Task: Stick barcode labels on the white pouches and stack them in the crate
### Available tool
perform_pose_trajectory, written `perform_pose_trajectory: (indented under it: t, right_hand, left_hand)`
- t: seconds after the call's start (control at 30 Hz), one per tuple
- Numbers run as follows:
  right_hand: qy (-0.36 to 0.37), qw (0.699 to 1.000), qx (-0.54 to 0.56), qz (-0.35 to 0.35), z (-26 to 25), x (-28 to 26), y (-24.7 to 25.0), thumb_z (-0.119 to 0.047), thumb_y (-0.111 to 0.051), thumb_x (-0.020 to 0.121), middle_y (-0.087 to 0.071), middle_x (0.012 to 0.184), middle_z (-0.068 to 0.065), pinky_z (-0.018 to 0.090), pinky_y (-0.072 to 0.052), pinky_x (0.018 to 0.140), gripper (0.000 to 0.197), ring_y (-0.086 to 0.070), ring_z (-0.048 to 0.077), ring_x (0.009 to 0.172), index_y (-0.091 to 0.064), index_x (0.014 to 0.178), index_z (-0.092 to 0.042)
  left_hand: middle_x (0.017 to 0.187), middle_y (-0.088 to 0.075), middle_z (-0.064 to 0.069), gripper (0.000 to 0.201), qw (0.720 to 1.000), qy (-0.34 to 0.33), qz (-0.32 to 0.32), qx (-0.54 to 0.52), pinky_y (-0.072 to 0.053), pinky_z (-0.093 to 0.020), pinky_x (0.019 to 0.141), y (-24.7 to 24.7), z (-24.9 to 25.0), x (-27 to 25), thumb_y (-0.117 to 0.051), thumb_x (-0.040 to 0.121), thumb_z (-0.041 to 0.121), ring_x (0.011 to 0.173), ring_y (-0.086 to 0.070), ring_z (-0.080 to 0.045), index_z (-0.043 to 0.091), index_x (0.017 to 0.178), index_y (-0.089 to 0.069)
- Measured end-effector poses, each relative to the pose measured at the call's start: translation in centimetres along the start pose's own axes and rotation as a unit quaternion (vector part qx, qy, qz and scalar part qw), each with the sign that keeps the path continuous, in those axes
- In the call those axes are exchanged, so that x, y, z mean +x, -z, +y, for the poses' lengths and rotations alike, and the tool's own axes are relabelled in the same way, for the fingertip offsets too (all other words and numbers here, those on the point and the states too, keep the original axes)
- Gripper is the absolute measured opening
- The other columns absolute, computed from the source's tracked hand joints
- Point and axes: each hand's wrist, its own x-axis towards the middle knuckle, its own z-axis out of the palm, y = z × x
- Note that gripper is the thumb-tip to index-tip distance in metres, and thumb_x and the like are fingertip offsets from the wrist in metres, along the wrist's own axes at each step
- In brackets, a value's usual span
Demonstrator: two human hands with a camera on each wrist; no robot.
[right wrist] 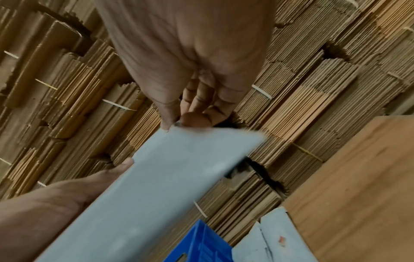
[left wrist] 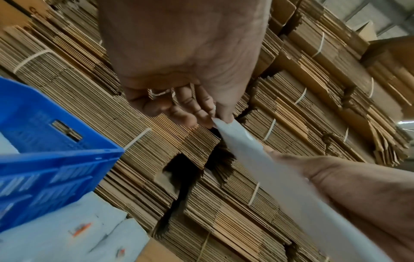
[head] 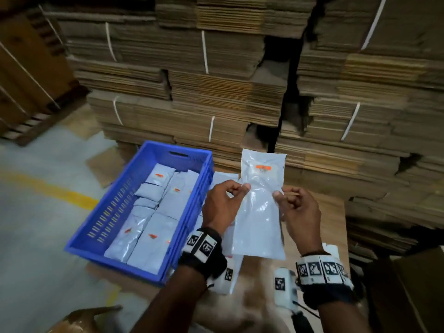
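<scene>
Glossy white plastic pouch (head: 259, 207), ribbed blue plastic crate (head: 115, 207), rough corrugated cardboard stacks (head: 216, 92)

White pouch (head: 259, 207) held upright beside pouch-filled blue crate (head: 101, 227).

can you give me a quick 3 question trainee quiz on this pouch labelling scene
1. True or false: the left hand and the right hand each pinch a side edge of one pouch.
2. Where does the crate sit relative to the held pouch? A) to its left B) to its right C) right under it
3. Fill in: the mark near the top of the held pouch is ____ in colour.

Key: 1 true. 2 A. 3 orange.
</scene>
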Motion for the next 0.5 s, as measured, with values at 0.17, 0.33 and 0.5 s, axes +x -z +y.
perform_pose_trajectory:
  t: [0.17, 0.33, 0.5]
  right_hand:
    - [0.006, 1.000, 0.002, -0.014, -0.7, -0.9, -8.9, -0.020, -0.079, 0.089, -0.075, 0.093, -0.003, 0.038, -0.059, 0.075, 0.014, -0.069, 0.012, 0.081, -0.069, 0.098, -0.023]
    - [-0.026, 0.999, -0.004, -0.023, -0.2, -2.7, -19.4, -0.024, -0.075, 0.092, -0.070, 0.095, 0.006, 0.048, -0.058, 0.065, 0.017, -0.069, 0.024, 0.075, -0.062, 0.102, -0.030]
    - [-0.109, 0.993, -0.014, -0.034, -0.2, -3.9, -26.7, -0.018, -0.072, 0.094, -0.063, 0.093, 0.006, 0.049, -0.061, 0.067, 0.029, -0.069, 0.019, 0.051, -0.055, 0.116, -0.017]
  left_hand:
    - [0.077, -0.067, 0.014, 0.040, 0.999, -0.006, -0.014, 0.039, -0.055, -0.033, 0.075, 7.1, -4.3, 3.3, -0.061, 0.085, 0.066, 0.073, -0.062, -0.014, 0.028, 0.075, -0.066]
    - [0.082, -0.072, 0.014, 0.037, 0.996, -0.015, -0.069, 0.052, -0.056, -0.033, 0.082, 15.4, -9.2, 8.9, -0.064, 0.083, 0.062, 0.081, -0.068, -0.010, 0.026, 0.079, -0.071]
    - [0.075, -0.065, 0.017, 0.025, 0.989, 0.014, -0.117, 0.092, -0.053, -0.028, 0.085, 20.7, -14.8, 13.5, -0.076, 0.080, 0.053, 0.086, -0.067, -0.008, 0.029, 0.079, -0.070]
